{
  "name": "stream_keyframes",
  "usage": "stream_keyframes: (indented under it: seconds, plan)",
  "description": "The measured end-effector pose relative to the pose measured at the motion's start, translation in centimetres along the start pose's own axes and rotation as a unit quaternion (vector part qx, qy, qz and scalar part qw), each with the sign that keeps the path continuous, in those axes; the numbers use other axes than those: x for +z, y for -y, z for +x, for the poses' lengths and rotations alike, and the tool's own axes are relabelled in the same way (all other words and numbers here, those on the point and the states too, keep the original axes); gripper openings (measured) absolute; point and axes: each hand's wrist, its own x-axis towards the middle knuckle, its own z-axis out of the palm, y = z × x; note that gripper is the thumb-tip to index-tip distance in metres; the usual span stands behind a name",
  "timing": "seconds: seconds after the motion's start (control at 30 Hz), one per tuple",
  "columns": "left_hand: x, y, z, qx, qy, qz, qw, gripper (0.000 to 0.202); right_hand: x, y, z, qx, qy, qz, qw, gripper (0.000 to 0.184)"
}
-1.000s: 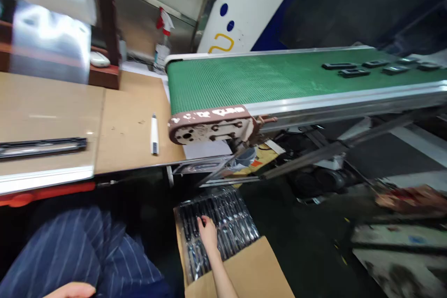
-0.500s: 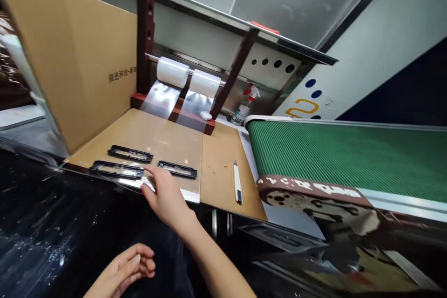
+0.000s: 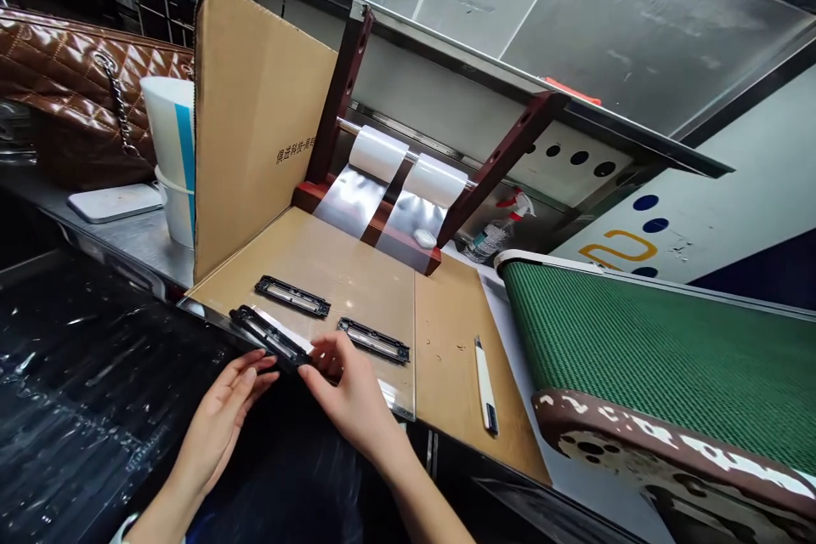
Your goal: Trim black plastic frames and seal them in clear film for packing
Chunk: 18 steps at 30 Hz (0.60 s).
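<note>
passage: between right black frame (image 3: 373, 340) and utility knife (image 3: 485, 386) | walls: upright cardboard (image 3: 258, 110) left, green conveyor (image 3: 663, 365) right

Bright, even illumination from above leaves only faint shadows beneath the left hand (image 3: 220, 421) and right hand (image 3: 348, 387). Specular glare marks the black plastic sheeting (image 3: 82, 365) and steel panel (image 3: 637, 34). Wide-angle distortion bends straight edges near the frame margins; focus is sharp, without motion blur.

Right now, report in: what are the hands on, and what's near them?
Right hand gripping end of black plastic frame; left hand beside it. Second frame and third frame lie ahead. Utility knife off right.
</note>
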Motion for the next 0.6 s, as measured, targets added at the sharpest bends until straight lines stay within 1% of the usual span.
stream_keyframes:
  seconds: [0.07, 0.17, 0.37, 0.47, 0.6]
  plan:
    - [0.1, 0.3, 0.1, 0.013, -0.014, -0.028, 0.999, 0.044, 0.2, 0.2, -1.2, 0.012, -0.005, 0.026, 1.000, 0.022]
    - [-0.4, 0.8, -0.1, 0.021, -0.028, -0.066, 0.997, 0.042, 0.9, -0.2, -3.5, 0.018, -0.025, 0.031, 0.999, 0.024]
    - [-1.4, 1.3, -1.4, -0.018, -0.031, -0.094, 0.995, 0.051, 3.6, -2.2, -7.7, 0.018, -0.047, 0.016, 0.999, 0.025]
    - [-1.8, 1.2, -1.9, -0.030, -0.038, -0.098, 0.994, 0.051, 4.9, -3.1, -9.1, 0.014, -0.065, 0.030, 0.997, 0.028]
    - [-2.0, 0.6, -2.0, -0.028, -0.061, -0.103, 0.992, 0.054, 6.4, -4.6, -10.6, 0.019, -0.108, 0.067, 0.992, 0.031]
